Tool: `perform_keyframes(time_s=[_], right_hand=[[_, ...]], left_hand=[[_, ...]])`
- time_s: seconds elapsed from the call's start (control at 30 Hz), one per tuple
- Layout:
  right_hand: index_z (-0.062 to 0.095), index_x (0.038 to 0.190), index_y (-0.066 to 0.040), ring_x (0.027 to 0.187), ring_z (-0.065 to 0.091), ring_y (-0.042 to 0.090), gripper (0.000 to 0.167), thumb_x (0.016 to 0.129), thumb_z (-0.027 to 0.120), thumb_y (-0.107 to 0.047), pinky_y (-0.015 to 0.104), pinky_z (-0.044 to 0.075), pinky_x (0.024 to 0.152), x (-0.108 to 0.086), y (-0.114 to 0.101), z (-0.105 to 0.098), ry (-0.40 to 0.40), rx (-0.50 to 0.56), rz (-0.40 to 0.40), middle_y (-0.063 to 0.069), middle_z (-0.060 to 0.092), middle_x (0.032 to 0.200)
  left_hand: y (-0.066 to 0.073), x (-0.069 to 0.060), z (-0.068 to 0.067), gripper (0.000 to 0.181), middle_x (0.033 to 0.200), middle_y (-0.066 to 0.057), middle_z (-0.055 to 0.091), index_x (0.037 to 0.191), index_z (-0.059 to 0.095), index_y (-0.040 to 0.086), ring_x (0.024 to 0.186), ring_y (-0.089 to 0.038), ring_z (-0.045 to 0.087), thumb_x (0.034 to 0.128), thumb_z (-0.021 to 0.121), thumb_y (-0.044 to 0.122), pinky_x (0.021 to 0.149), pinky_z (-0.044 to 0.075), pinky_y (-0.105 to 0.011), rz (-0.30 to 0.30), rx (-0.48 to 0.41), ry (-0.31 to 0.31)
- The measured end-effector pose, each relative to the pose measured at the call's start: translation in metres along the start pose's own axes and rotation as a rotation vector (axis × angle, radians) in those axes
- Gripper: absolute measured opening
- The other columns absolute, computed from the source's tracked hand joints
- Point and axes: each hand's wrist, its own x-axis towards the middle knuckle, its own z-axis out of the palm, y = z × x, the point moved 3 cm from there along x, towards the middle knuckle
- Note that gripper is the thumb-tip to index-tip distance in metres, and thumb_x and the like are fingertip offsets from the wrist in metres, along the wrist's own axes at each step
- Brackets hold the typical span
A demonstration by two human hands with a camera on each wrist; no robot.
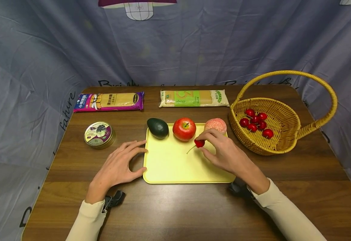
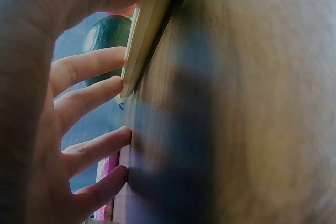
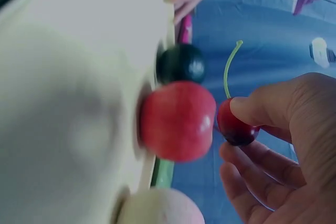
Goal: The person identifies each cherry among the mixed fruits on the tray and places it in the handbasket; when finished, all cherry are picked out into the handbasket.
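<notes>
Between thumb and fingers, my right hand (image 1: 222, 150) pinches a red cherry (image 3: 236, 124) by its body, its green stem (image 3: 227, 74) sticking out. The hand is above the right part of a yellow tray (image 1: 172, 167). Along the tray's back edge sit a dark green avocado (image 1: 158, 128), a red apple (image 1: 184, 129) and a pinkish peach (image 1: 215, 125), partly hidden behind the right hand. My left hand (image 1: 118, 165) touches the tray's left edge with spread fingertips; in the left wrist view its fingers (image 2: 92, 64) reach the rim.
A wicker basket (image 1: 284, 124) with several cherries (image 1: 253, 126) and a tall handle stands at the right. Two noodle packs, one purple (image 1: 109, 102), one green and cream (image 1: 193, 98), lie at the back. A round tin (image 1: 99, 135) is left of the tray.
</notes>
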Motion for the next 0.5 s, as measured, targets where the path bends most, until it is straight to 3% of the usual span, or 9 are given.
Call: perform_keyframes(time_s=[0.2,0.3,0.5], right_hand=[[0.073,0.119,-0.007,0.101,0.069,0.023,0.044,0.080,0.090,0.002,0.044,0.062,0.081,-0.011,0.013,-0.019,0.022,-0.042,0.058,0.009,0.068,0.115],[0.075,0.122,-0.007,0.099,0.068,0.023,0.046,0.079,0.089,0.002,0.039,0.059,0.080,-0.020,0.021,-0.029,0.045,-0.073,0.086,0.010,0.069,0.114],[0.076,0.122,-0.005,0.100,0.068,0.026,0.046,0.079,0.089,0.003,0.011,0.045,0.090,-0.037,0.040,-0.054,0.128,-0.106,0.151,0.012,0.072,0.115]], left_hand=[[-0.001,0.000,0.001,0.057,0.167,0.007,0.047,0.139,0.070,0.026,0.153,-0.031,0.043,0.0887,0.082,0.049,0.109,0.045,-0.069,0.001,0.001,0.006],[-0.001,0.000,0.001,0.056,0.167,0.007,0.047,0.139,0.070,0.026,0.153,-0.031,0.043,0.0888,0.082,0.049,0.109,0.045,-0.069,0.001,0.000,0.007],[-0.001,-0.001,0.001,0.056,0.167,0.006,0.047,0.138,0.071,0.026,0.152,-0.031,0.043,0.0886,0.082,0.049,0.111,0.045,-0.068,0.000,0.003,0.010]])
